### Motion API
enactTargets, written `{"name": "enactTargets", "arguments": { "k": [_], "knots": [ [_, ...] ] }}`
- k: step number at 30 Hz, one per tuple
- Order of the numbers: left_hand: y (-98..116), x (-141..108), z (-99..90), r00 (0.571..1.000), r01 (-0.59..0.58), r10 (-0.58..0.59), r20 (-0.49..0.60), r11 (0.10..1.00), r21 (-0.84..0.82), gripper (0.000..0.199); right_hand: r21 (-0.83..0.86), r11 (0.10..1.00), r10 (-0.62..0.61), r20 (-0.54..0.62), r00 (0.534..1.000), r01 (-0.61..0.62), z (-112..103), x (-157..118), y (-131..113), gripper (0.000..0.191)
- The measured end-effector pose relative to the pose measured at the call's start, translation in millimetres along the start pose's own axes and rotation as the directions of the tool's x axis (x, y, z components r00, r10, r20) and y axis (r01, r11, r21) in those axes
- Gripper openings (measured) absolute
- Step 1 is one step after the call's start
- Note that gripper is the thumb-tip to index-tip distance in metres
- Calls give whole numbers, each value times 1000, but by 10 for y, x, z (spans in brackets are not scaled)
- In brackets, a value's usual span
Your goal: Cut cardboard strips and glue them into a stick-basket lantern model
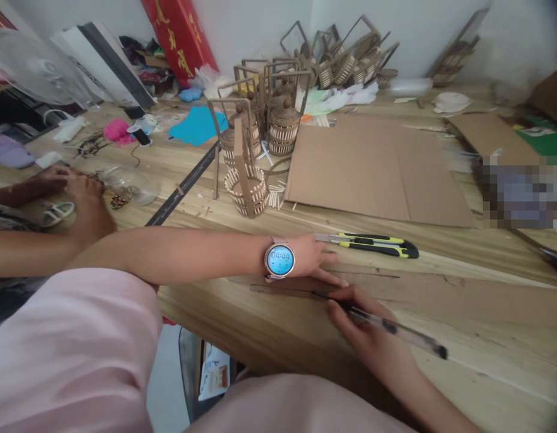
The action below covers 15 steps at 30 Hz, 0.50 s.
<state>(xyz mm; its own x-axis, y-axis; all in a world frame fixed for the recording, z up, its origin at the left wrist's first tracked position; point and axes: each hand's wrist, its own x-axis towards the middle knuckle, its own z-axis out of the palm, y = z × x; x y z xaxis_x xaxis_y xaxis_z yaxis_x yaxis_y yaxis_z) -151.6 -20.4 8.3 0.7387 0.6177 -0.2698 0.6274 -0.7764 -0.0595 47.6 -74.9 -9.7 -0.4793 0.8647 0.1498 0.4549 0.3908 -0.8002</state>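
Observation:
My left hand (311, 255), with a smartwatch (280, 260) on its wrist, lies flat with fingers stretched over a long brown cardboard strip (423, 294). Dark drawn lines run along the strip. In my right hand (373, 343) is a pen (416, 340), its tip down on the strip close to my left fingertips. Just beyond my left hand lies a yellow-and-black utility knife (373, 243), its blade end beside the hand.
A large cardboard sheet (350, 168) lies behind the knife. Small handled baskets (246, 189) stand near it, with more piled at the wall. A dark strip (183, 186) crosses the table. At left, another person's hands (82, 183) work near beads (120, 197).

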Motion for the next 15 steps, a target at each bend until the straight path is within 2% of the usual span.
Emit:
{"name": "enactTargets", "arguments": {
  "k": [3,9,12,15],
  "knots": [
    [-48,-10,3,979,-199,198,51,980,6,138,-65,994,82,-49,995,-85,-274,-62,134,21],
    [-73,-23,66,979,-199,196,-61,980,-33,140,-265,945,162,-126,979,-191,-817,-204,407,24],
    [-68,-16,70,978,-201,199,-55,979,-41,142,-281,941,143,-173,974,-188,-863,-217,343,24],
    [-58,-6,34,987,-159,159,4,986,-52,139,-205,974,70,-129,989,-96,-668,-168,162,21]
  ]
}}
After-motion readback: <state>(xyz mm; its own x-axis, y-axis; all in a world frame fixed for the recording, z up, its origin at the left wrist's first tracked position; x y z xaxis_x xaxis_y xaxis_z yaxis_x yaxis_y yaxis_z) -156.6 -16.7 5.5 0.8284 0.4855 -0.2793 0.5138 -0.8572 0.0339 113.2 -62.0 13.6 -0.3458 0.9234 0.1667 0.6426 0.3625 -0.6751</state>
